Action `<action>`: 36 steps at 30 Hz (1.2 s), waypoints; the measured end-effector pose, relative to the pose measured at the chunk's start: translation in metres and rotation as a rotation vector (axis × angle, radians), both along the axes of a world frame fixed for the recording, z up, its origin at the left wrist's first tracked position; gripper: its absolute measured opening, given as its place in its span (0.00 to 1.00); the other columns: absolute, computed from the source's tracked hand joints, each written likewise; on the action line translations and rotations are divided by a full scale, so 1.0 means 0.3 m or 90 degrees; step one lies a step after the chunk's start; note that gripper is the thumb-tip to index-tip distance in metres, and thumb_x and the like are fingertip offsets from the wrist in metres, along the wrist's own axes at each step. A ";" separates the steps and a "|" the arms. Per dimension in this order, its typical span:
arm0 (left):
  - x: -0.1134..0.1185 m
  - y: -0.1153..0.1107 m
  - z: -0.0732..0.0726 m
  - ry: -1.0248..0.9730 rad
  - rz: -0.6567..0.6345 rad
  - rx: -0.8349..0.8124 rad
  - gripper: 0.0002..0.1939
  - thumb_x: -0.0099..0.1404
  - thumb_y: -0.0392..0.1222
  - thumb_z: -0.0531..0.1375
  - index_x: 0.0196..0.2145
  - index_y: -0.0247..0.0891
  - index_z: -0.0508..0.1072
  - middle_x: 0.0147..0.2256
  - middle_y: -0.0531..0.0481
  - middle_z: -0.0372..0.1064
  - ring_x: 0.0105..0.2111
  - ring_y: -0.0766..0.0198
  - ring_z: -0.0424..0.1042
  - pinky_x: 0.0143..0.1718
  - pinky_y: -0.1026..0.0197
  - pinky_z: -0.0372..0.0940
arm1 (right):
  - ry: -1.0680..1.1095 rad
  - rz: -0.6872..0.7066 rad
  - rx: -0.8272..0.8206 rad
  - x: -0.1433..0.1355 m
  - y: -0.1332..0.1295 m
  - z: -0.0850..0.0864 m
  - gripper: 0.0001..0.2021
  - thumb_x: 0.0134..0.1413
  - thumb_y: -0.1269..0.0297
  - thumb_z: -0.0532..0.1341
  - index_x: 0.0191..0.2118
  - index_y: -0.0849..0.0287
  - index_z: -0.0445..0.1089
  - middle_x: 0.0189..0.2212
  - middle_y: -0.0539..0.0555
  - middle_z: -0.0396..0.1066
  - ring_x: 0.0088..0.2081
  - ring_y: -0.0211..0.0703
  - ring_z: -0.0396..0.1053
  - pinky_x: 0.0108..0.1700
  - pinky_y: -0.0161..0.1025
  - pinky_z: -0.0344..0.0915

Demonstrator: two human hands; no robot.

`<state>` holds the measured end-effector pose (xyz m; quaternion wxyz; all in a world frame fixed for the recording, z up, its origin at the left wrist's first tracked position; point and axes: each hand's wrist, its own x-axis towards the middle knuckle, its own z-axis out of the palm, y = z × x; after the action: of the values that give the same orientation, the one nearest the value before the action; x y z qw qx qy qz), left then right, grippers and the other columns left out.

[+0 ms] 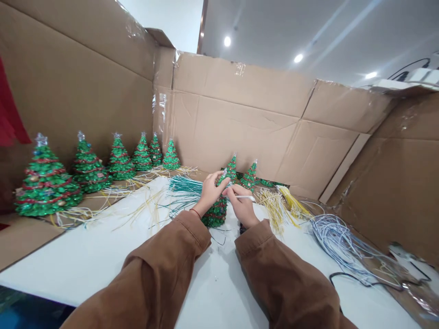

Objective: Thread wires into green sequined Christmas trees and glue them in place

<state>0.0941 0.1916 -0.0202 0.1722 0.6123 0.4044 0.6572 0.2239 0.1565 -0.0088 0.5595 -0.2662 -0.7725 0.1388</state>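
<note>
A small green glittery Christmas tree (pixel 216 216) with red garland stands on the white board in front of me. My left hand (pixel 211 191) is closed around its upper part, fingers and thumb bent near the clear star (pixel 224 172) at the tip. On the tree's right side, my right hand (pixel 242 208) pinches a thin white pen-like stick (pixel 246 198) lying nearly level. Its tip is hidden between the hands. A bundle of green wires (pixel 185 185) lies just left of my left hand, with loose strands spreading over the board.
More trees (pixel 48 183) line the left, and two (pixel 249 176) stand behind my hands. Yellow and white wires (pixel 274 205) lie at right, beside a tangled coil of pale wire (pixel 338 240) and a black cable (pixel 350 275). Cardboard walls (pixel 240 114) surround the white board (pixel 92 260).
</note>
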 end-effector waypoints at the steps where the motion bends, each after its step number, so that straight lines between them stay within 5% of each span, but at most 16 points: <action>1: -0.004 0.000 -0.012 0.015 0.011 -0.010 0.18 0.55 0.50 0.62 0.41 0.37 0.73 0.36 0.47 0.71 0.40 0.58 0.68 0.42 0.60 0.61 | 0.005 0.005 -0.003 0.000 0.006 -0.002 0.15 0.56 0.67 0.53 0.23 0.59 0.73 0.22 0.51 0.71 0.27 0.39 0.66 0.33 0.36 0.60; 7: -0.018 -0.004 -0.051 0.090 -0.033 -0.081 0.16 0.59 0.54 0.56 0.32 0.36 0.71 0.22 0.56 0.64 0.18 0.69 0.61 0.22 0.65 0.56 | 0.030 0.039 -0.018 0.000 0.043 -0.027 0.15 0.56 0.67 0.53 0.22 0.58 0.72 0.23 0.51 0.71 0.30 0.40 0.68 0.36 0.37 0.63; 36: -0.014 -0.005 -0.056 0.105 -0.010 -0.085 0.15 0.59 0.53 0.55 0.30 0.37 0.67 0.23 0.55 0.62 0.22 0.68 0.60 0.25 0.66 0.57 | 0.021 0.094 -0.017 0.022 0.063 -0.023 0.15 0.56 0.67 0.54 0.21 0.57 0.71 0.23 0.49 0.69 0.29 0.38 0.67 0.35 0.36 0.61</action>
<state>0.0899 0.1901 -0.0370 0.1835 0.6548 0.4552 0.5748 0.2304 0.1755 -0.0157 0.5571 -0.2133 -0.7787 0.1945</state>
